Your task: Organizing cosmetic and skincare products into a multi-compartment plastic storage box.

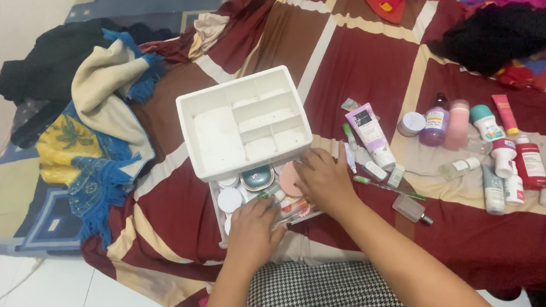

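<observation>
I am reaching both hands into the open drawer [222, 222] of the white organizer [245, 122] on the bed [377, 65]. My left hand [253, 230] is resting over round white jars [229, 200], its grip hidden. My right hand [323, 178] is curling loosely beside a pink puff [288, 179]. The organizer's top compartments are sitting bare.

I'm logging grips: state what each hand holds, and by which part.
Both hands, left hand and right hand, reach into the open drawer of small jars; whether either actually grips something cannot be told.
</observation>
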